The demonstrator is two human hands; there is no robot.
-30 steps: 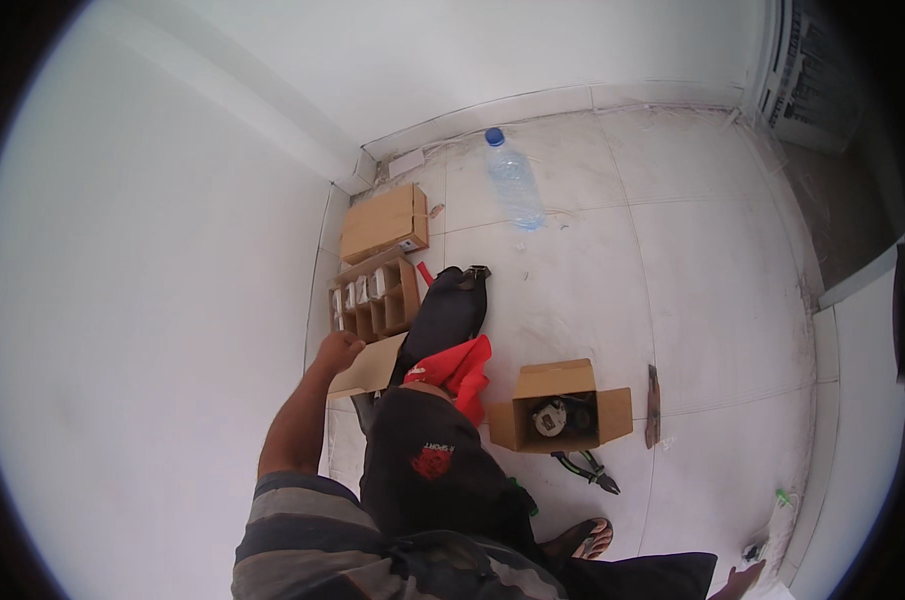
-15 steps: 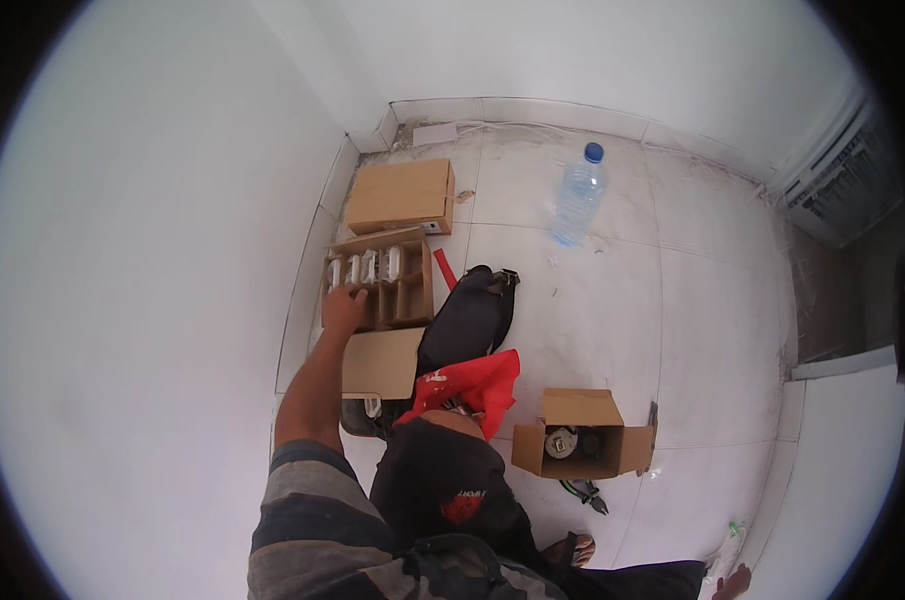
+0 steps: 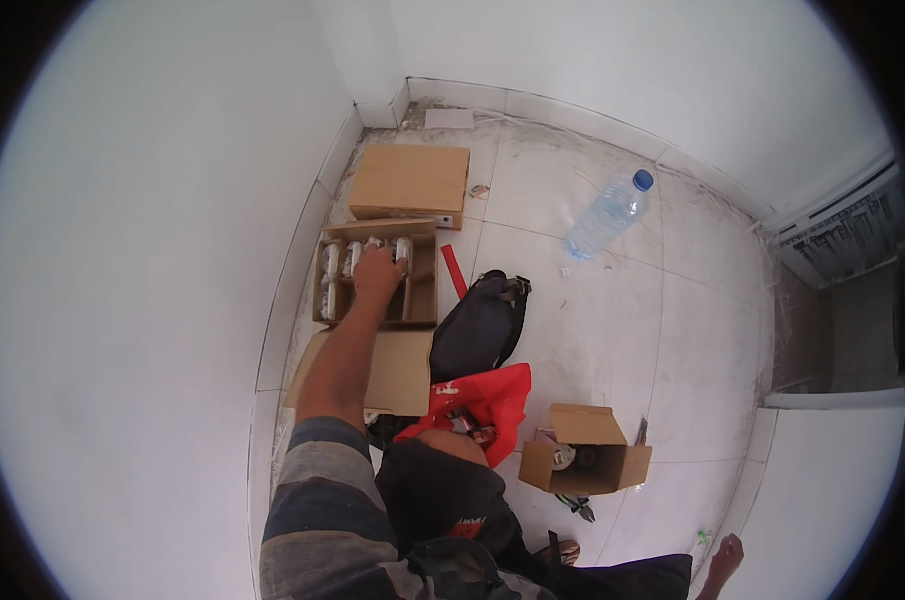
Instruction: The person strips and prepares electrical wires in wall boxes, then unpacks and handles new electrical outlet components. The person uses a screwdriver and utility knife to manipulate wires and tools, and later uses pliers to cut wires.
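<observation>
The left hand (image 3: 377, 272) is down in the divided box (image 3: 422, 298) on the left, its fingers bent over the white wrapped pieces (image 3: 352, 258) of the far row (whether they grip one, I cannot tell). Another wrapped piece stands in the near left slot. The right hand (image 3: 728, 553) is at the near right, fingers partly curled, hold unclear. To the right, a small box (image 3: 584, 424) holds a round white part (image 3: 564, 457); the red bag (image 3: 510, 395) has small things inside.
</observation>
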